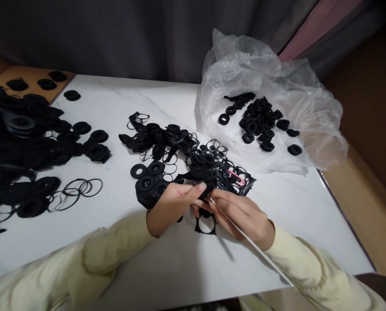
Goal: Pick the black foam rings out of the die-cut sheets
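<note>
My left hand (173,205) is closed, pinching a piece of black rubber sheet (205,222) with round holes punched in it. My right hand (243,214) is closed on a long thin metal rod (254,246) whose tip meets the rubber piece at my left fingertips. Both hands hover just above the white table (167,263), at the near edge of a tangled pile of black rubber rings and scraps (186,160). A small pink tool (236,177) lies in that pile, right behind my hands.
A crumpled clear plastic bag (270,86) at the back right holds several black rubber rings (257,123). A big heap of black rubber sheets and rings (20,147) covers the left side, with thin loose rings (79,190) beside it. A cardboard piece (33,82) sits far left.
</note>
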`<state>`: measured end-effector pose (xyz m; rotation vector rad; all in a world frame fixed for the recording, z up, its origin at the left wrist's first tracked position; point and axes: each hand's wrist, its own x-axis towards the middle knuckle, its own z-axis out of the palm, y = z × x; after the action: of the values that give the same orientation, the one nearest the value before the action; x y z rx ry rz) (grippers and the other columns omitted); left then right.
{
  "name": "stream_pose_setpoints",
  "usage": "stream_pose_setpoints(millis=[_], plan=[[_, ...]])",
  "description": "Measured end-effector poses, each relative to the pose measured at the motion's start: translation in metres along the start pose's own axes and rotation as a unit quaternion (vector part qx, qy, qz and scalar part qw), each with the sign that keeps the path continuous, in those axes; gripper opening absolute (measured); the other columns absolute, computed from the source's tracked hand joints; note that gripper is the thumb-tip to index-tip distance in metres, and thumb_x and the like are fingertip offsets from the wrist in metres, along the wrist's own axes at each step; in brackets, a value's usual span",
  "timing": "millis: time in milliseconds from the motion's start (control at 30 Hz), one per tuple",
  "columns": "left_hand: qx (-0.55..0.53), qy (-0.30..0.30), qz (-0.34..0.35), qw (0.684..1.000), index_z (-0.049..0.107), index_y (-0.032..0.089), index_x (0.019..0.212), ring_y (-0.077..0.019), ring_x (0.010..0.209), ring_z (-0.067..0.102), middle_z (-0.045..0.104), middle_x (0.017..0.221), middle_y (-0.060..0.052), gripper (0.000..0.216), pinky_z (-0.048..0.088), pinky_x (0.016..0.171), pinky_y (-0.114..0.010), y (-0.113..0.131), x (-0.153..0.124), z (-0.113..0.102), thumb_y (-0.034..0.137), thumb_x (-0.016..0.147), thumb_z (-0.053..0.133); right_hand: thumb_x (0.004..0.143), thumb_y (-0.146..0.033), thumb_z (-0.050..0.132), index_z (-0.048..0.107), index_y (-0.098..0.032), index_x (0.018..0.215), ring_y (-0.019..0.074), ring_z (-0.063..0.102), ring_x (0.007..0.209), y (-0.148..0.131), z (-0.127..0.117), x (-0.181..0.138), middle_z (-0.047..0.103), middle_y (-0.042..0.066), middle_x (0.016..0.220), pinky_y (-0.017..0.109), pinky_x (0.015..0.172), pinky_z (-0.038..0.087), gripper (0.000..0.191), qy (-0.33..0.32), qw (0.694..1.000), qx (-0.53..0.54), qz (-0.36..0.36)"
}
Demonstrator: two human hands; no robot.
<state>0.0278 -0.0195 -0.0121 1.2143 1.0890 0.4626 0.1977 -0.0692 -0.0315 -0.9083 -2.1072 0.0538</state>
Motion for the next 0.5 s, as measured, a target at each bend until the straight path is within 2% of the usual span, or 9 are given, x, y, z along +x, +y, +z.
stream_pose_setpoints(millis=[133,300,500], plan=[[-0.019,-0.004,-0.012,1.0,0.06,0.016,0.047,-0.0104,0.045,0.053,0.064,0.048,-0.002,0.045,0.042,0.047,-0.019,-0.001,0.0001,-0.0004,0.05,0.077,0.059,0.083,-0.002,0.053,0.056,-0.008,0.089,0.0172,0.065,0.082,-0.0024,-0.004,0.0043,0.066,0.017,0.088,0.026,0.069,0.057,0.009,-0.006,0.999,0.045,0.02],[-0.017,0.016,-0.018,1.0,0.062,0.016,0.05,-0.0113,0.045,0.053,0.065,0.049,-0.002,0.046,0.042,0.048,-0.021,-0.0019,0.0002,0.0006,0.051,0.079,0.056,0.085,-0.004,0.05,0.057,-0.008,0.088,0.0179,0.065,0.084,-0.003,-0.0053,0.006,0.066,0.017,0.087,0.026,0.07,0.057,0.008,-0.016,0.997,0.061,0.033],[0.003,0.012,-0.009,1.0,0.059,0.017,0.044,-0.0115,0.045,0.052,0.064,0.048,-0.002,0.05,0.042,0.048,-0.021,0.0003,-0.0004,0.0015,0.049,0.082,0.052,0.083,-0.003,0.053,0.058,-0.007,0.086,0.0179,0.065,0.081,-0.0023,-0.0034,0.0053,0.066,0.016,0.085,0.026,0.068,0.057,0.007,-0.016,0.997,0.061,0.034]])
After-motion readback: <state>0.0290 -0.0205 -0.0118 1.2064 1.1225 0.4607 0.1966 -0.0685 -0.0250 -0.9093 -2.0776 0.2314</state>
